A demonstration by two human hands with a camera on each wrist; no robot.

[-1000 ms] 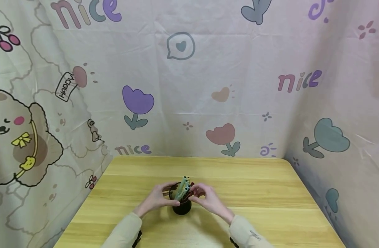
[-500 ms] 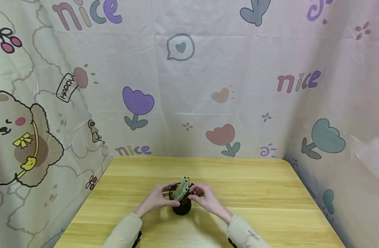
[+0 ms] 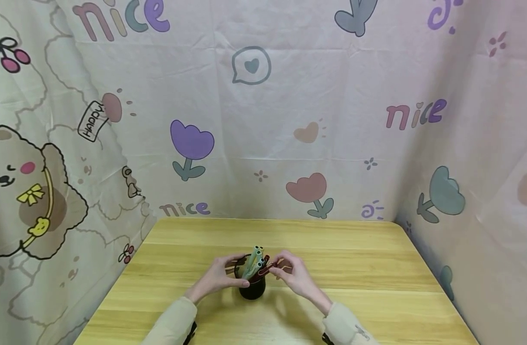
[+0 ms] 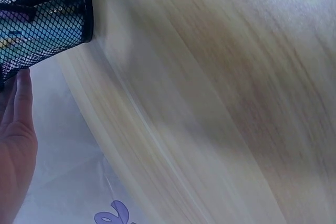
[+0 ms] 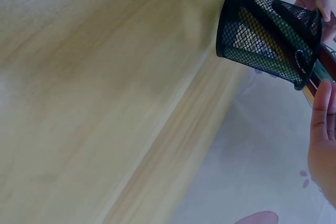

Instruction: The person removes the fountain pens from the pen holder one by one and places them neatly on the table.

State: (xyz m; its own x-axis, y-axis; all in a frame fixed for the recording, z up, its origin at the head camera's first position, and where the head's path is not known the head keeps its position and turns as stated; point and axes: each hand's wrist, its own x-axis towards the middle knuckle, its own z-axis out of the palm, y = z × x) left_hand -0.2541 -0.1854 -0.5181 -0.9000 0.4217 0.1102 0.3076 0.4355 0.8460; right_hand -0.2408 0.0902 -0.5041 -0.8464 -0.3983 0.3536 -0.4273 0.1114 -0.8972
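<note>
A black mesh pen holder [image 3: 252, 289] stands on the wooden table, with several pale green pens [image 3: 255, 262] leaning in it. My left hand [image 3: 220, 274] holds the holder by its upper part, thumb in front and fingers behind. In the left wrist view, straight fingers [image 4: 23, 95] reach the rim of the mesh. At the right side of the rim, my right hand [image 3: 295, 274] pinches a slim dark red item [image 3: 265, 269] with a loop-like end; its lower part is hidden in the holder. Another dark red tip [image 3: 266, 258] shows behind it.
The wooden tabletop [image 3: 332, 239] extends around the holder to its rounded back corners. A pale printed cloth [image 3: 254, 120] hangs directly behind the table, and more of it lines the left and right sides.
My right hand has drawn slightly right and away from the rim, and the dark red item leans further outward. The left hand and the pen holder have stayed nearly still.
</note>
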